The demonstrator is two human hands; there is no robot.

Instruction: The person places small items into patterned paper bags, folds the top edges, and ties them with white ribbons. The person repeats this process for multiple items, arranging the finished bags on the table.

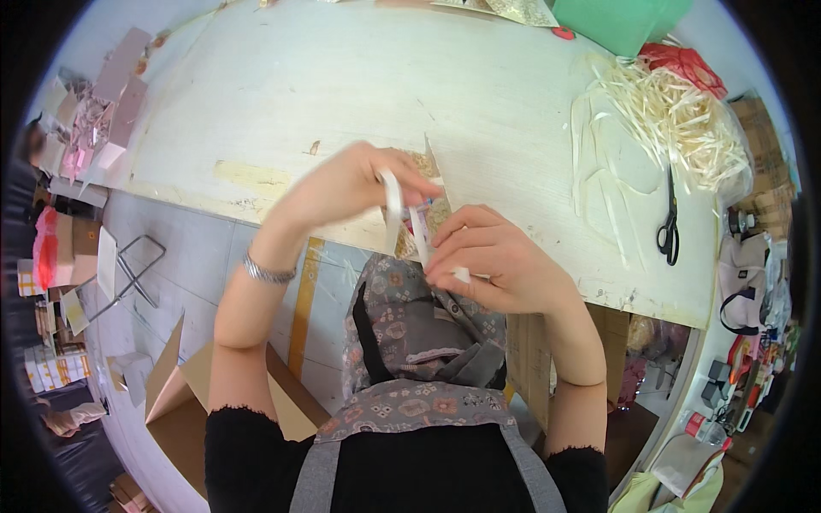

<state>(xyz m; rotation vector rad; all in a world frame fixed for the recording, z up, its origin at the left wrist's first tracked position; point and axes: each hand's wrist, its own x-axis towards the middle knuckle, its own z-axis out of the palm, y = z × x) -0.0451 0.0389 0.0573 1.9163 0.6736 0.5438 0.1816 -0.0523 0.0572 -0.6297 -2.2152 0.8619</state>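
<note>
Both hands hold a white ribbon (418,231) over a small open box (442,204) at the near table edge. My left hand (378,183) has the ribbon looped over its fingers, above the box's left side. My right hand (487,260) pinches the ribbon's lower part, just right of the box. Shredded filler and something with red and blue print show inside the box, partly hidden by the hands. A pile of cream ribbon strips (693,122) lies at the table's right side, with black-handled scissors (668,237) beside it.
The white table (500,96) spans the view. A green container (619,22) and red netting (686,67) are at the far right. Pink boxes (122,115) stand at the far left. Below the table are an open cardboard box (186,423) and a folding stool (131,269).
</note>
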